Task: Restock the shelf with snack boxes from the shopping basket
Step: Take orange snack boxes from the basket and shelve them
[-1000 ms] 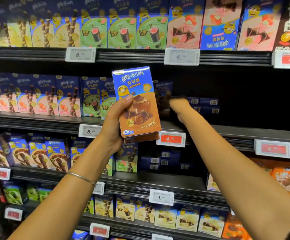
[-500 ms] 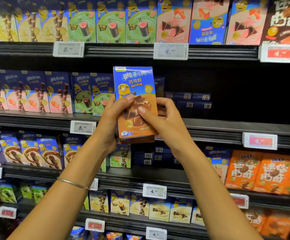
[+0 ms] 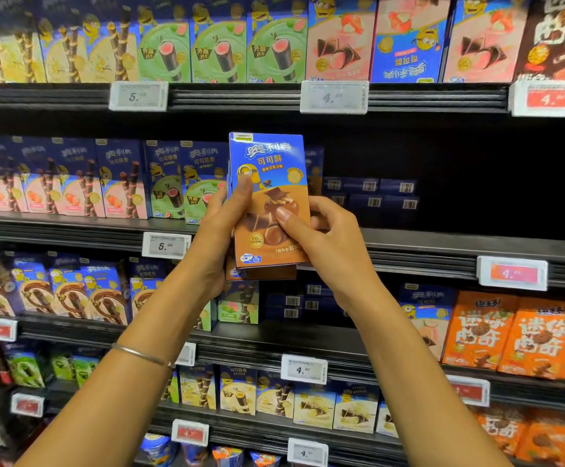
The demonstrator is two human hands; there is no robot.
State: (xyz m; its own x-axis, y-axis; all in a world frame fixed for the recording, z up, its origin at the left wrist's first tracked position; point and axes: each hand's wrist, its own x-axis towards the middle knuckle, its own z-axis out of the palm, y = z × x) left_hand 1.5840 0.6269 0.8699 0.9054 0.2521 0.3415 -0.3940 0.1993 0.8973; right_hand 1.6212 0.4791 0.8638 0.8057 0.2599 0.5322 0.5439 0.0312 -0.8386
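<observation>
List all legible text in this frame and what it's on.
"奥利奥", "可可酥", "100%": held box
"4.90": lower white price tag
"4.00": top middle price tag
"5.": top-left price tag, cents blurred
"迷你曲奇": orange boxes
All other print: too small or blurred.

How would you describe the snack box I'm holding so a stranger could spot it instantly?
Find the black shelf second from the top, where the standing row ends. There the left hand and right hand hold up a snack box. Unlike the green boxes and pink boxes to its left, its lower half is caramel brown.
</observation>
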